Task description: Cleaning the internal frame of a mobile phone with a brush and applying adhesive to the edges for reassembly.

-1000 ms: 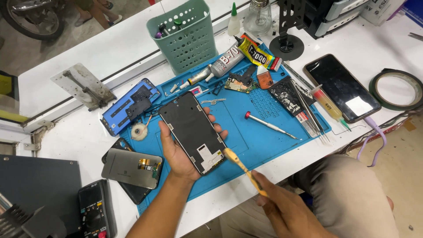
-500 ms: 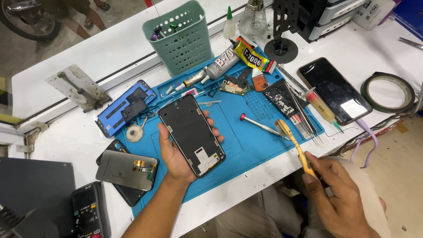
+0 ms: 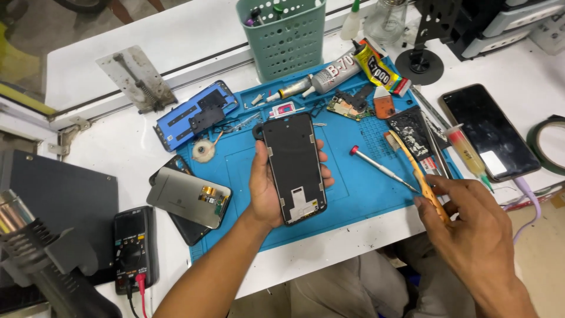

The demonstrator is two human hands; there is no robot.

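L hand [image 3: 266, 189] holds the phone frame [image 3: 294, 168] up over the blue mat [image 3: 353, 188], fingers [image 3: 325, 172] wrapped round both long edges – open back facing the camera, top end pointing away from the person. Frame sits near the mat's centre, above it, not lying on it.

R hand [image 3: 474, 235] is off the mat's right-front corner, fingers clenched on a yellow brush [image 3: 416, 171], thumb and forefinger pinching the handle; bristle end points up-left toward the black part [image 3: 412, 132] at the mat's right edge. Brush and frame well apart.

On the mat: red-tipped screwdriver [image 3: 381, 168] lying between frame and brush, circuit board [image 3: 347, 109] and orange pick [image 3: 384, 106] at the back, glue tube [image 3: 335, 73] and a yellow-black tube [image 3: 379, 68] along the back edge. Blue back cover [image 3: 194, 115] overlaps the mat's back-left corner, tape roll [image 3: 203, 150] just beside it.

Off the mat, on the white table [image 3: 106, 135] – a screen panel [image 3: 188, 197] to the left, multimeter [image 3: 134, 247] near the front-left w/ red lead, green basket [image 3: 288, 35] at the back, dark phone [image 3: 489, 132] to the right w/ a syringe [image 3: 468, 150] lying beside its near edge. Heat gun [image 3: 41, 259] bottom left.
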